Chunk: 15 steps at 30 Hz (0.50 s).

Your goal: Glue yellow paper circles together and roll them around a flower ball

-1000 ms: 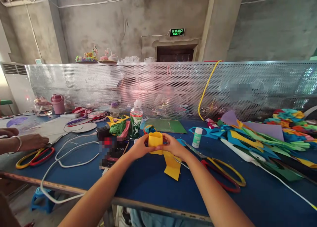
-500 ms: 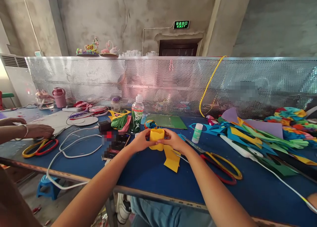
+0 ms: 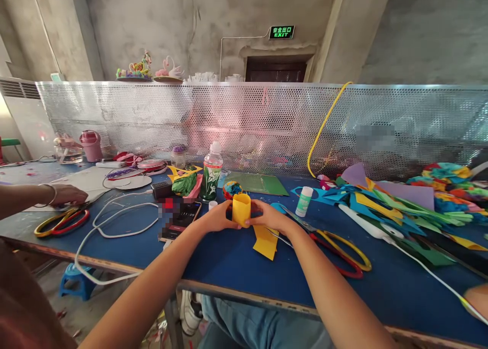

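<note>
A yellow paper tube [image 3: 241, 211], rolled from a sheet, stands upright between my two hands over the blue table. My left hand [image 3: 221, 217] curls round its left side, thumb near the lower edge. From the right, my right hand [image 3: 267, 215] grips the same tube with thumb and fingers. Below the right palm lies a flat yellow paper strip [image 3: 266, 245], with a thin metal tool partly hidden by the hand. Just behind the tube sits a multicoloured paper ball [image 3: 232, 188].
Right of my hands lie red-and-yellow scissors [image 3: 339, 250] and a glue stick [image 3: 304, 201]. A bottle [image 3: 212, 173] and phone [image 3: 186, 217] stand to the left. Coloured scraps [image 3: 385, 207] and a white corded tool [image 3: 366, 222] cover the far right. A co-worker's hand [image 3: 66, 193] is at left.
The yellow paper has gone from a wavy, squeezed shape to a narrower, rounder tube, held by both hands. The co-worker's hand at left has shifted slightly.
</note>
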### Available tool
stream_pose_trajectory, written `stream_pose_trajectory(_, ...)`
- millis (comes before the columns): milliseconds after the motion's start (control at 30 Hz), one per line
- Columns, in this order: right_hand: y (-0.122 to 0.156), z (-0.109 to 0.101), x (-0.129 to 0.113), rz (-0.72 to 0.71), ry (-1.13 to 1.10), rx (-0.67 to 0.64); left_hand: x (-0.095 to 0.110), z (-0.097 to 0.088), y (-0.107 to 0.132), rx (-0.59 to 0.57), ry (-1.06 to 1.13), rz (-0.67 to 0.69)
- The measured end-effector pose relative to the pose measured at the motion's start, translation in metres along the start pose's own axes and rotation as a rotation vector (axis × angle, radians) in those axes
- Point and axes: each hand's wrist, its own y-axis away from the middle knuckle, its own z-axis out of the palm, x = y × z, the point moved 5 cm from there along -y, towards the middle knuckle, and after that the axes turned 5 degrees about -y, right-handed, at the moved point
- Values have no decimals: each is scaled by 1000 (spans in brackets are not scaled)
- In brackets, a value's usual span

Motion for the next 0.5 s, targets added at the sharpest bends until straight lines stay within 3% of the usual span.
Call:
stream_pose_trajectory(267,-3,-4,-4,-88,-2,101,2,-14,-4,162,-101,46)
stream_pose_trajectory(500,-4,-5,-3,-114,22,167,6,-16,-3,219,-69,46)
